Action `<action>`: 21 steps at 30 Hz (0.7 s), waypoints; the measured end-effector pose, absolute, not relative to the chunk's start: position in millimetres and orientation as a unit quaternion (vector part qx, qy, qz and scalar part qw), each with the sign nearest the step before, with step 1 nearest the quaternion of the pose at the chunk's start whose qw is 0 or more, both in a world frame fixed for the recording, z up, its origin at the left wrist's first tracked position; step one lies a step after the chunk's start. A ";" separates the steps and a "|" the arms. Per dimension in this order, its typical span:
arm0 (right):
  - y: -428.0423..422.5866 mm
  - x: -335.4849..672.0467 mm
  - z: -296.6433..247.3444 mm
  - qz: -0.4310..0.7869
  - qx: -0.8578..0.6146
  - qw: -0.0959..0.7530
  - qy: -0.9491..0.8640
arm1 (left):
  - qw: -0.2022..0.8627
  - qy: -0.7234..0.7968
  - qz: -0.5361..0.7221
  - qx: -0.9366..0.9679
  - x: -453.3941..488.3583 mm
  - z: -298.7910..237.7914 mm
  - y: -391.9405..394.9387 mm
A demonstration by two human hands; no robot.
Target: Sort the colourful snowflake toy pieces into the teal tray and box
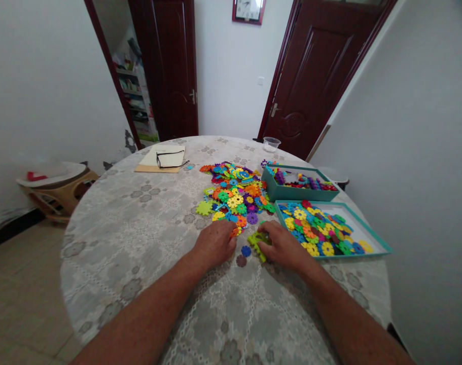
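My right hand [282, 244] is curled round the side of a lime-green toothed plastic building piece [258, 245] at the near edge of the heap, fingers and thumb on it. My left hand [216, 243] is closed at the front of the heap, with an orange gear-shaped piece [234, 232] at its fingertips. Whether anything is inside those fingers is hidden. A blue disc [246, 251] and a brown disc [241, 261] lie flat between the two hands. Beyond them spreads a heap of colourful notched plastic discs [236, 199].
To the right, a shallow teal-edged tray [362, 223] holds many discs. Behind it stands a teal box [286, 192] with more pieces. Glasses [172, 166] lie on papers [149, 162] at the back left. A clear plastic cup [271, 144] stands near the far edge of the round table.
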State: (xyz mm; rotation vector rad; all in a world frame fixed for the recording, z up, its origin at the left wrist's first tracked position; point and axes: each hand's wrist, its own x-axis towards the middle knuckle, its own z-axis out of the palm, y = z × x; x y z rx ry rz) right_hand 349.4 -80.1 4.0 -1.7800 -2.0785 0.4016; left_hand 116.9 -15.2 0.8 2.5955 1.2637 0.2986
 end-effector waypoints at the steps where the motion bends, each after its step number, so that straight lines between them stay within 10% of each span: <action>1: -79.1 350.8 5.6 0.142 -0.634 0.195 -0.735 | 0.119 0.431 0.101 0.889 117.1 0.5 -15.5; 13: -104.4 337.0 29.6 0.102 -0.654 0.014 -0.750 | 0.136 0.432 0.094 0.886 117.2 0.4 -15.8; 21: -99.8 342.5 28.9 0.070 -0.631 0.067 -0.770 | 0.127 0.429 0.089 0.890 116.8 -0.2 -15.8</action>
